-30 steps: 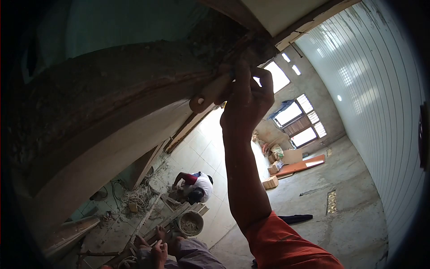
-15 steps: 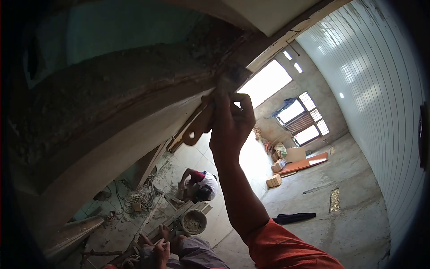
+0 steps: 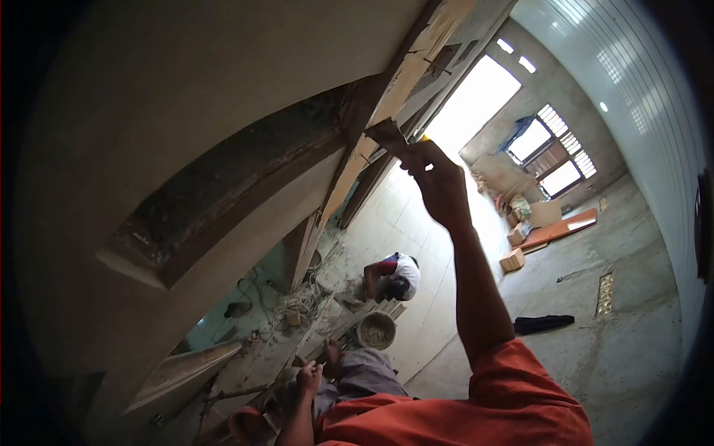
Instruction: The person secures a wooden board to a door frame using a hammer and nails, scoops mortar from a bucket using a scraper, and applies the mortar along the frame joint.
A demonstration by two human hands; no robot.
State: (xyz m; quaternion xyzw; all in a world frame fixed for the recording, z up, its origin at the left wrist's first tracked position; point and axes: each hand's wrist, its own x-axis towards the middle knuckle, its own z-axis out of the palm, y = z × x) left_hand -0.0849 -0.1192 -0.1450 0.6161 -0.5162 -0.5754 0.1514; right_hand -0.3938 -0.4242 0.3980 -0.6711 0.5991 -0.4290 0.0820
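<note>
My right hand (image 3: 439, 182), raised at the end of an outstretched arm, grips a putty knife (image 3: 388, 137). The flat, dark blade points up and left, close beside the pale wooden edge strip (image 3: 405, 82) of the wall. Most of the handle is hidden in my fingers. Left of the blade, an arched opening (image 3: 245, 175) with a rough, dark inner face cuts into the plastered wall (image 3: 245, 82). Low in the view, my left hand (image 3: 309, 377) is closed in front of my legs; what it holds, if anything, cannot be made out.
Below, a co-worker (image 3: 398, 276) bends over near a bucket of grey mix (image 3: 375, 330) on planks. Tangled cable (image 3: 297, 308) and debris litter the floor. Nails (image 3: 437, 67) stick out of the wooden strip. Boxes (image 3: 513, 260) and an orange board (image 3: 559, 228) lie farther right.
My right hand has moved away from the arch's edge with the putty knife, and its blade now shows. The view has shifted, bringing more of the wall and my orange shirt in.
</note>
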